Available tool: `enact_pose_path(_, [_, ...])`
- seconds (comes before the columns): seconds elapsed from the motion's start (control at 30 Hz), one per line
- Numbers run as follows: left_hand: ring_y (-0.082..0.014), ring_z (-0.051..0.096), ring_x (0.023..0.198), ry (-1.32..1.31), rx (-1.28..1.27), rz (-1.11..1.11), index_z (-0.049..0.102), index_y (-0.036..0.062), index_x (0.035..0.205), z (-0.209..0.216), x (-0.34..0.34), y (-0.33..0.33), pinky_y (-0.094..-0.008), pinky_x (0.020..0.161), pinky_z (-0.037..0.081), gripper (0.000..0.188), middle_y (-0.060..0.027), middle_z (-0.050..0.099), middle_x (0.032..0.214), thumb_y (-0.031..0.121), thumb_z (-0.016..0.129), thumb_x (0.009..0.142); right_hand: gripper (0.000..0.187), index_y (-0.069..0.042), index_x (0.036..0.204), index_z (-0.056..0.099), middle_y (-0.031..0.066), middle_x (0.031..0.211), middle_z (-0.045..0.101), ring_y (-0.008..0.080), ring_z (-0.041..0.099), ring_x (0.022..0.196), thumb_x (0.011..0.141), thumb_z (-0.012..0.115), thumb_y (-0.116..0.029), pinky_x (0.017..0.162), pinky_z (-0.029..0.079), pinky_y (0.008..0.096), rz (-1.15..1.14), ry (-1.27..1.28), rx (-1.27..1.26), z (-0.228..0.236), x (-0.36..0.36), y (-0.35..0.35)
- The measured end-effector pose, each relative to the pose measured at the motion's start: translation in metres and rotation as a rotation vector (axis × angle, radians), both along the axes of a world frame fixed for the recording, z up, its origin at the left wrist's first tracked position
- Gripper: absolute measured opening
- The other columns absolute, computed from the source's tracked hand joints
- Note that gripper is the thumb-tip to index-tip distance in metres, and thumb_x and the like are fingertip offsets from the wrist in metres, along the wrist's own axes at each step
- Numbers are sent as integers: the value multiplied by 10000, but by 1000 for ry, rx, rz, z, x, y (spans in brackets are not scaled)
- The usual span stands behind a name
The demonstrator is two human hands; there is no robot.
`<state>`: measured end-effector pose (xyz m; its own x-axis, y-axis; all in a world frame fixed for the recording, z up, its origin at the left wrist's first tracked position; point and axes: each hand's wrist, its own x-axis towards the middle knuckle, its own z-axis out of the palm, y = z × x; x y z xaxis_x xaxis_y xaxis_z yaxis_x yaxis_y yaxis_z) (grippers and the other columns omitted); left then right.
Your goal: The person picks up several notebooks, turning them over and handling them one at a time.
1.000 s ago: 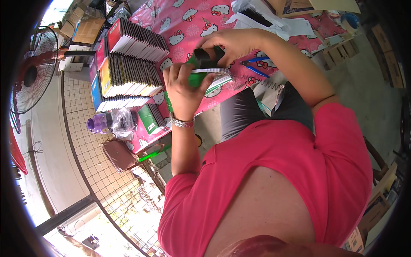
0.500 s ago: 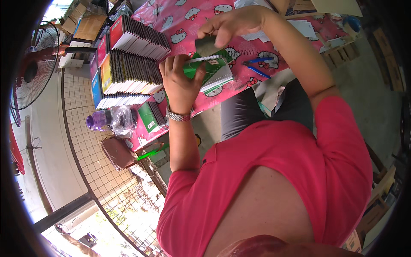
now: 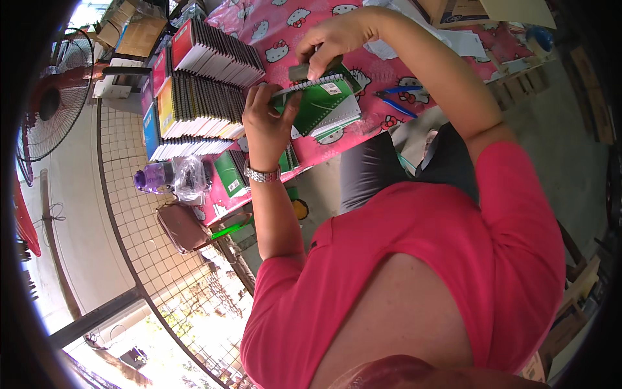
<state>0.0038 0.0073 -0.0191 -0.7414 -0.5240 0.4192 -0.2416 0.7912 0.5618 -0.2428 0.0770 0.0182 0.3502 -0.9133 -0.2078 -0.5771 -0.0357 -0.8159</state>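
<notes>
A green spiral-bound notebook is tilted over the pink tablecloth, its bound edge along the top. My left hand is closed on its left end, thumb toward the cover. More green covers and white pages show beneath it. My right hand pinches a dark olive-grey flat piece right at the bound edge; its exact kind is unclear. Blue-handled pliers lie on the cloth to the right.
Tall stacks of spiral notebooks stand at the left. Nearer are a green notebook pile, a purple bottle and a brown bag. A fan is at the far left; a cardboard box is at the back right.
My right hand has lowered the dark piece onto the notebook's bound edge; before, it was held up above it. The notebook's cover now shows more fully. My left hand keeps its grip.
</notes>
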Motion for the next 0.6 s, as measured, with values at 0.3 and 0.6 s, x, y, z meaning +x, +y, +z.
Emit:
enact_pose_path(0.3, [-235,630,724,18,43,-44,634,-12,984,6,1,-7,-312,585,520,296,-120,620,905,155,798,803,531,-18,1213,620,19,1003,612,92,569,895,791,737,-317,779,458,261,-126,-900,-16,-22,9,-1])
enact_pose_path(0.6, [-239,659,780,-13,128,-37,621,-14,1017,1,1,-8,-313,598,525,329,-135,657,965,150,801,796,589,3,1250,607,88,1133,633,160,600,998,787,748,-333,870,473,294,88,-675,-69,-25,11,-16])
